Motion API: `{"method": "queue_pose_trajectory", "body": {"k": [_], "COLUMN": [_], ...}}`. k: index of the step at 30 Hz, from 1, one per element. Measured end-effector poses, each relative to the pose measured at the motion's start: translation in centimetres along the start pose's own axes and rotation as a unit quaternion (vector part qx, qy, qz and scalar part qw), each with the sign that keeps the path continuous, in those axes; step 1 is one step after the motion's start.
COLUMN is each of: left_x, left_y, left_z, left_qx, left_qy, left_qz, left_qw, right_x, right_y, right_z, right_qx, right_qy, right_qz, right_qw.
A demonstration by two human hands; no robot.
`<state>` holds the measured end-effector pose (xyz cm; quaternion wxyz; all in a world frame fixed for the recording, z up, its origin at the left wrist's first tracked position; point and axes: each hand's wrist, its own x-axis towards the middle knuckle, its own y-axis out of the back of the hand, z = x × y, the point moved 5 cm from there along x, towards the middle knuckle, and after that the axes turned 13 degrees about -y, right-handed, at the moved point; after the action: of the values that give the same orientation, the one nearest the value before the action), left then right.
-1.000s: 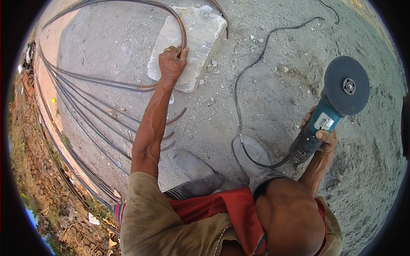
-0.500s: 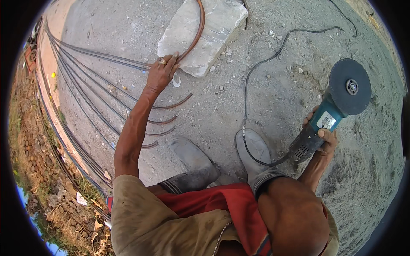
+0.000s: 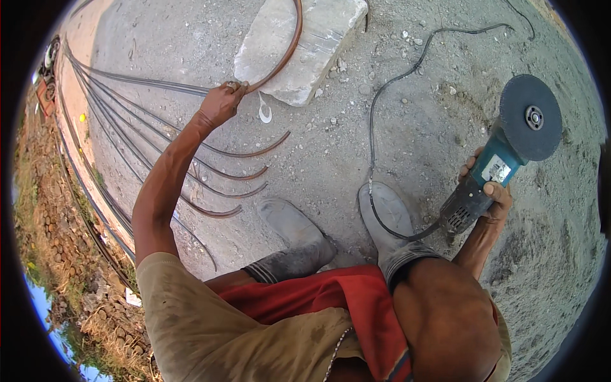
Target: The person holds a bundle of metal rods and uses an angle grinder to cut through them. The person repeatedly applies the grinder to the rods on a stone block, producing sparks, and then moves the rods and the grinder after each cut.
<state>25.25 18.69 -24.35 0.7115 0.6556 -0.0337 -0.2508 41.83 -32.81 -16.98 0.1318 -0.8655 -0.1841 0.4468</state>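
My left hand [image 3: 223,103] is closed around a long brown metal rod [image 3: 292,51]. From the fist the rod runs up across a pale stone slab [image 3: 259,56], its line curved in this view. Off to the right, my right hand [image 3: 499,196] grips the dark rear body of a teal angle grinder [image 3: 496,164]. A large dark cutting disc [image 3: 514,118] faces up at the grinder's far end, well away from the rod. I cannot tell whether the disc is spinning.
Several thin rods [image 3: 245,155] fan out over the dusty ground on the left. The grinder's black cord [image 3: 417,65] trails past my right boot [image 3: 386,207] and up the ground. My left boot [image 3: 289,219] stands near the rod ends. Rough soil [image 3: 70,254] borders the far left.
My left hand has shifted left, away from the slab, still gripping the rod. The loose rods have moved slightly. The grinder stays in my right hand, and the whole view has shifted a little.
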Motion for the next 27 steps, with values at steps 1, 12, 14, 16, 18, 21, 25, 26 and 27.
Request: {"method": "queue_pose_trajectory", "body": {"k": [1,12,14,16,18,21,25,26,27], "left_x": [0.5,0.1,-0.2,0.0,0.2,0.9,1.1,1.3,1.5], "left_y": [0.2,1.0,1.3,1.0,1.1,0.5,1.4,1.5,1.1], "left_z": [-0.1,0.7,1.2,1.1,0.9,0.7,0.1,-0.5,-0.6], "left_qx": [0.019,-0.042,-0.037,-0.032,-0.030,-0.032,-0.059,-0.083,-0.108], "left_qy": [-0.012,0.111,0.109,0.112,0.112,0.109,0.107,0.096,0.085], "left_qz": [-0.008,0.047,0.128,0.135,0.144,0.122,0.102,0.061,0.018], "left_qw": [1.000,0.992,0.985,0.984,0.983,0.986,0.987,0.990,0.990], "right_x": [0.0,-0.2,-0.2,-0.2,-0.2,0.0,1.5,2.1,2.3], "right_y": [0.1,-0.8,-0.7,-0.4,0.0,0.2,0.6,0.8,0.8], "right_z": [-0.1,0.1,0.2,0.2,0.0,-0.2,0.0,0.4,0.5], "right_qx": [0.010,0.000,0.002,0.001,0.001,-0.012,-0.015,0.014,0.041], "right_qy": [0.003,-0.013,-0.013,-0.013,-0.003,-0.009,-0.011,-0.019,-0.028], "right_qz": [0.003,0.008,0.010,0.015,0.017,0.028,-0.004,-0.033,-0.062], "right_qw": [1.000,1.000,1.000,1.000,1.000,1.000,1.000,0.999,0.997]}}
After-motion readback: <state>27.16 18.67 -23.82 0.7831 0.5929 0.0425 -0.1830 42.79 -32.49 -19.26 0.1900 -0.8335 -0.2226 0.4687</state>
